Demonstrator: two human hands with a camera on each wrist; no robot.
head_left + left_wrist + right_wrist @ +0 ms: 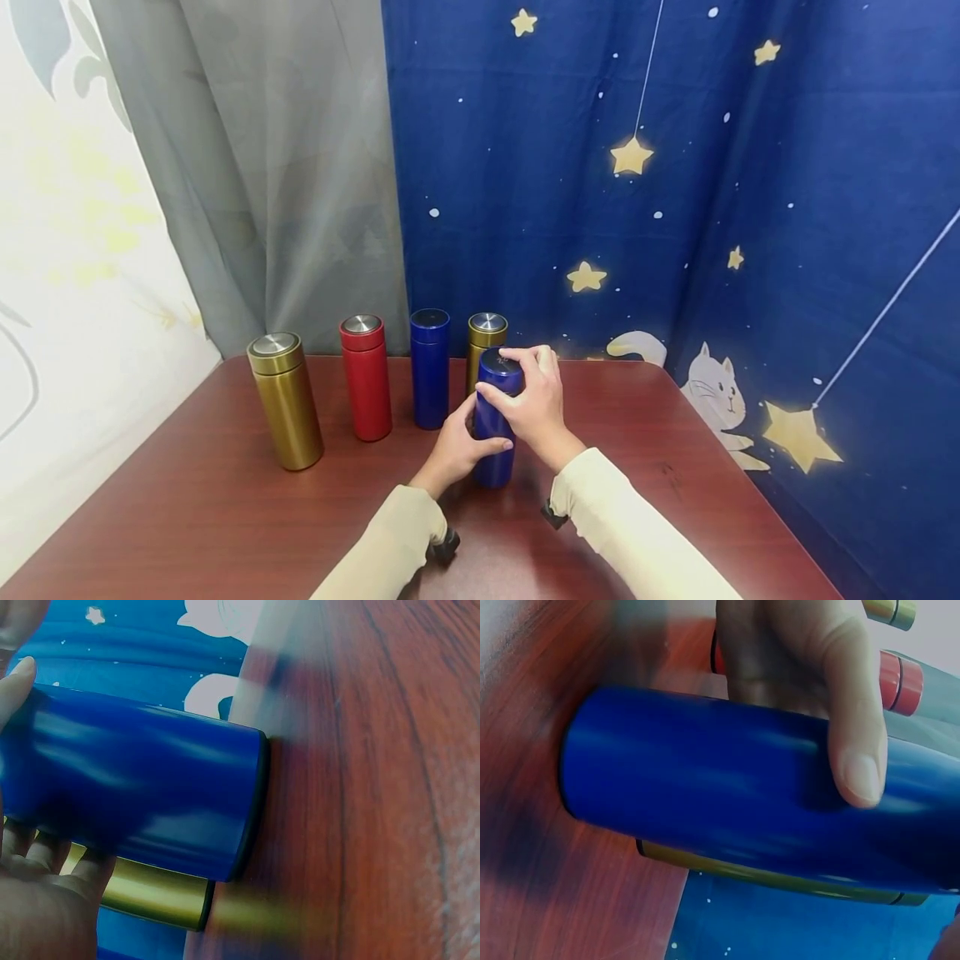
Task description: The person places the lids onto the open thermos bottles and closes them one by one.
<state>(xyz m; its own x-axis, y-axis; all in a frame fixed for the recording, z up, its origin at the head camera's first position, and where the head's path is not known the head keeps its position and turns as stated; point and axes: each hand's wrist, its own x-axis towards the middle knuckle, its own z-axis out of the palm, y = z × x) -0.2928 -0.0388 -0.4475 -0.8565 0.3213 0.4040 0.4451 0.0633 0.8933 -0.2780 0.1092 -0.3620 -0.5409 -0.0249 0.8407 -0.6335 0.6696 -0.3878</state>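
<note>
A blue thermos flask (493, 422) with a black-topped lid stands upright on the table in front of me. My left hand (452, 450) grips its lower body, the thumb lying across the near side. Higher up, my right hand (542, 404) holds the lid, with fingers on its top and the thumb at its side. In the left wrist view the flask's body (165, 780) and black base rim show, with my left hand (45, 907) around it. The right wrist view has the left thumb (859, 750) pressed on the blue body.
Behind the held flask stands a gold flask (487, 327), partly hidden. A second blue flask (431, 379), a red flask (367, 387) and another gold flask (291, 412) stand to the left. Curtains (525, 183) hang beyond the reddish-brown table (225, 517).
</note>
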